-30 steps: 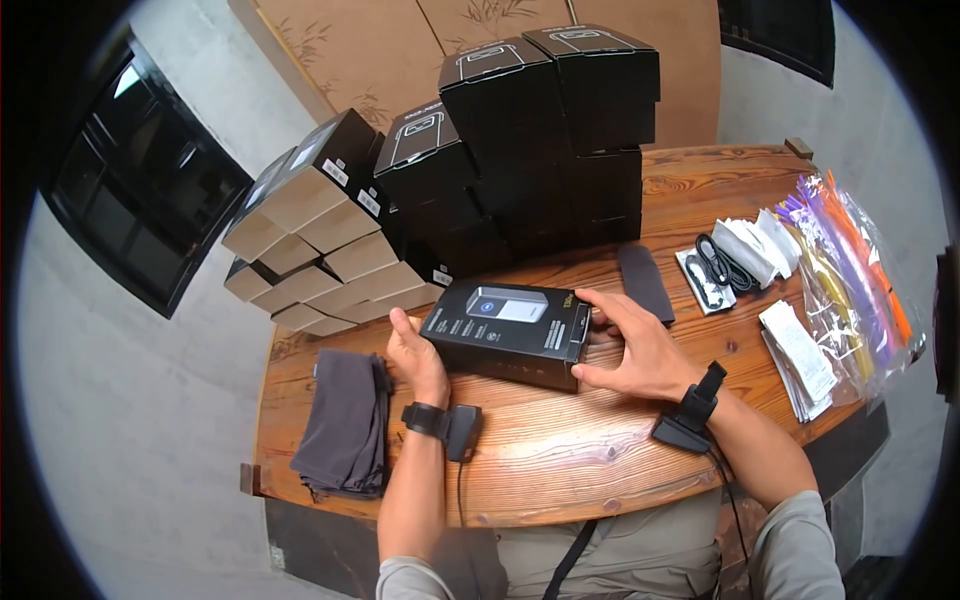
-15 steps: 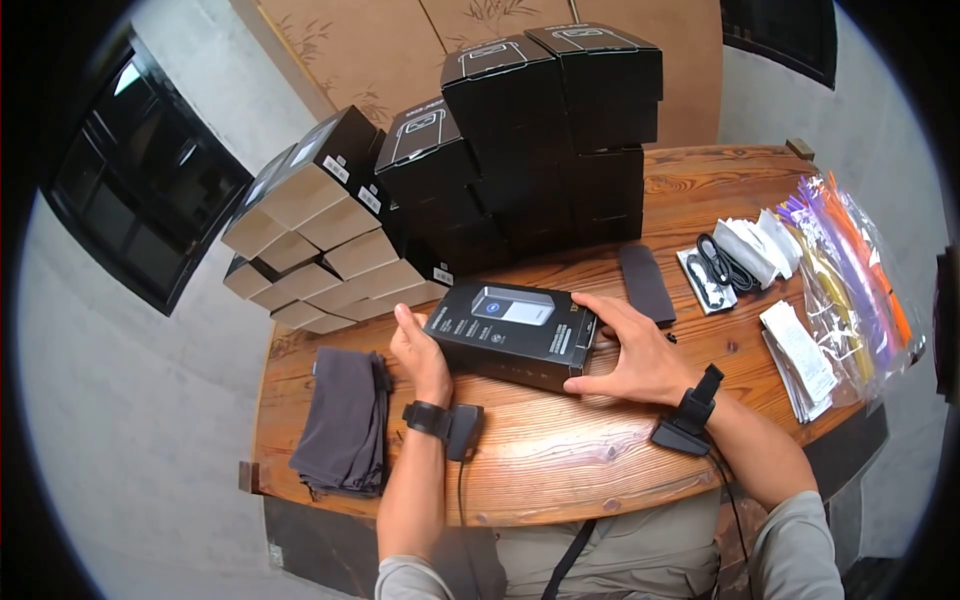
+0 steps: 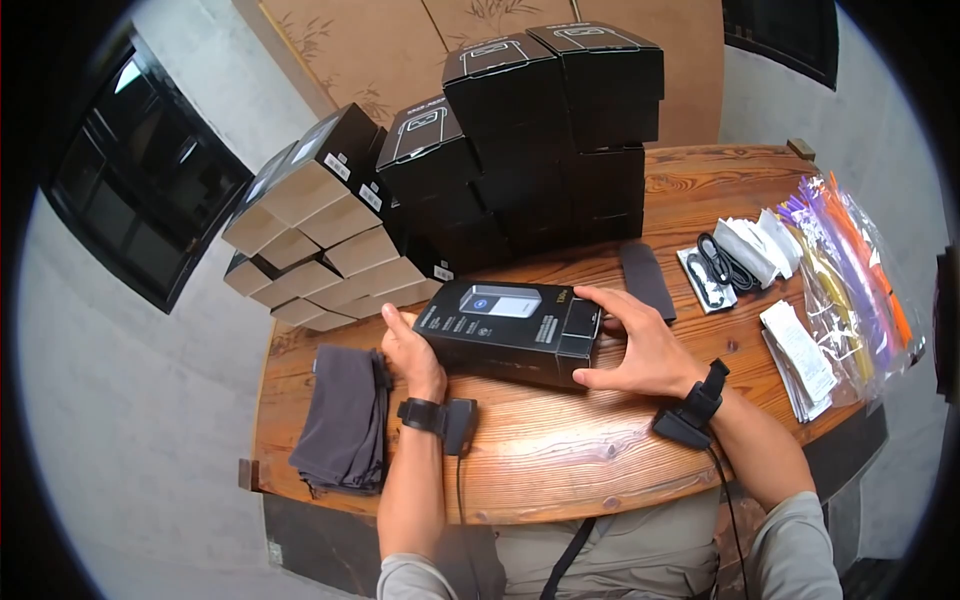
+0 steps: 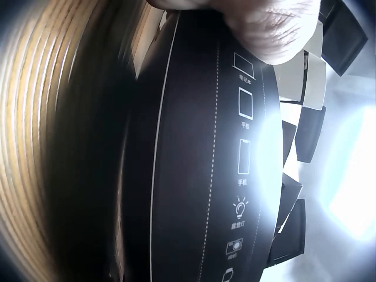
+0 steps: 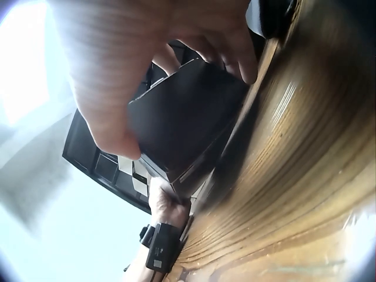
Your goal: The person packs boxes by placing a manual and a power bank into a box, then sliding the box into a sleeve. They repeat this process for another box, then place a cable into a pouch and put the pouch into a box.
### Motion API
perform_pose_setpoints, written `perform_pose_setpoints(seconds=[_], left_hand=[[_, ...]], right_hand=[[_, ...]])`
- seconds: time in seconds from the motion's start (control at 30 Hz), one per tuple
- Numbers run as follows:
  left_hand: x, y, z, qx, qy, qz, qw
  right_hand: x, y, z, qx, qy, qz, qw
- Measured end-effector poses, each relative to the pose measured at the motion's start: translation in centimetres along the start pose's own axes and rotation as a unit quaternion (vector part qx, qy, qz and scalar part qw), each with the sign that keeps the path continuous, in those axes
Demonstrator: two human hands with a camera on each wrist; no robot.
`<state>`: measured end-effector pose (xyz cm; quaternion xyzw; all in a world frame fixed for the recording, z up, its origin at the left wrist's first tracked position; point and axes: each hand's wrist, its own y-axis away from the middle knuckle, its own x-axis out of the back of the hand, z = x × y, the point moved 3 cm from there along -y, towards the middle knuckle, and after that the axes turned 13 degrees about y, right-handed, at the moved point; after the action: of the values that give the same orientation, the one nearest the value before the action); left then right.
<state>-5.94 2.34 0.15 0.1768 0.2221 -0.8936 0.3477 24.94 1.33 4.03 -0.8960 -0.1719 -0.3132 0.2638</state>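
Observation:
A black printed box (image 3: 490, 325), with a picture of a silver device on top, lies lengthwise between both hands. My left hand (image 3: 412, 355) holds its left end, thumb pointing up. In the left wrist view, the box side (image 4: 188, 153) shows white icons of a laptop, phone and lamp, with part of the hand (image 4: 273, 26) over its edge. My right hand (image 3: 645, 345) grips the right end, thumb at the near corner and fingers at the far one. An end flap (image 3: 583, 318) stands out there. The right wrist view shows the dark end panel (image 5: 188, 111) between thumb and fingers.
Stacked black boxes (image 3: 540, 130) and boxes with tan sides (image 3: 335, 240) stand behind. Folded grey cloth pouches (image 3: 340, 420) lie left, one grey pouch (image 3: 648, 282) behind the right hand. Farther right are black cables (image 3: 725, 262), white leaflets (image 3: 800, 350) and a bag of coloured strips (image 3: 855, 290).
The box has shifted slightly left with the left hand. At its right end, the flap now sticks out farther beyond the top face, beside the right hand.

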Motion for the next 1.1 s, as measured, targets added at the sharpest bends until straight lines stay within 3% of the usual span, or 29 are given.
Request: perform_pose_setpoints(seconds=[0.37, 0.5, 0.77, 1.1], left_hand=[[1.7, -1.3, 0.7, -0.025, -0.018, 0.065, 0.997], [1.7, -1.2, 0.7, -0.017, -0.01, 0.076, 0.997], [1.3, -0.6, 0.2, -0.002, -0.008, 0.079, 0.997], [1.1, -0.3, 0.1, 0.009, 0.011, 0.078, 0.997]], right_hand=[[3.7, -0.7, 1.2, 0.027, -0.011, 0.008, 1.0], [5.6, -0.7, 3.0, -0.011, -0.063, 0.026, 0.998], [6.8, -0.6, 3.7, -0.011, -0.216, 0.117, 0.969], [7.9, -0.8, 3.9, 0.013, -0.226, 0.163, 0.96]])
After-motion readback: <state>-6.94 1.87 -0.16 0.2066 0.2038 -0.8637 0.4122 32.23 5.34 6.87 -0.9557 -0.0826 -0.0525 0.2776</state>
